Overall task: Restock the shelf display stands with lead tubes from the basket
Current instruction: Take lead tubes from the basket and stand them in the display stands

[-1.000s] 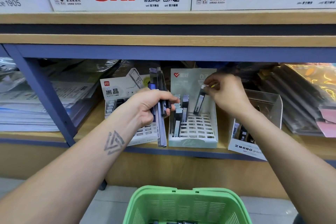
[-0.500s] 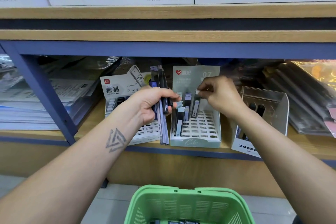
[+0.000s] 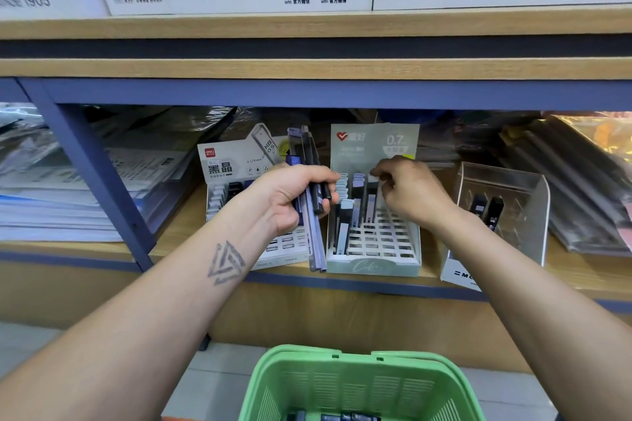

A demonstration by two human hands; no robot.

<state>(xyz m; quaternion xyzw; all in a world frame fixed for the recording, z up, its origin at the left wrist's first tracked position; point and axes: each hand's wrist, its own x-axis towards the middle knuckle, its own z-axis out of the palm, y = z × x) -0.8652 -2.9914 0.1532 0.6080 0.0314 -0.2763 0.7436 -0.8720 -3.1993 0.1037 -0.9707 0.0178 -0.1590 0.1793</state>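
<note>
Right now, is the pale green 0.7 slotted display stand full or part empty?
Part empty: the pale green 0.7 slotted display stand shows bare front slots; tubes fill only its back-left.

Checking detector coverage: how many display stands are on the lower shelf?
3. The white stand sits left, partly behind the left hand; the pale green 0.7 stand is in the middle under the right hand; the clear stand is right. None seem hidden.

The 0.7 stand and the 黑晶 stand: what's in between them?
In the head view, the left hand holds a bundle of lead tubes between the 黑晶 stand and 0.7 stand.
</note>
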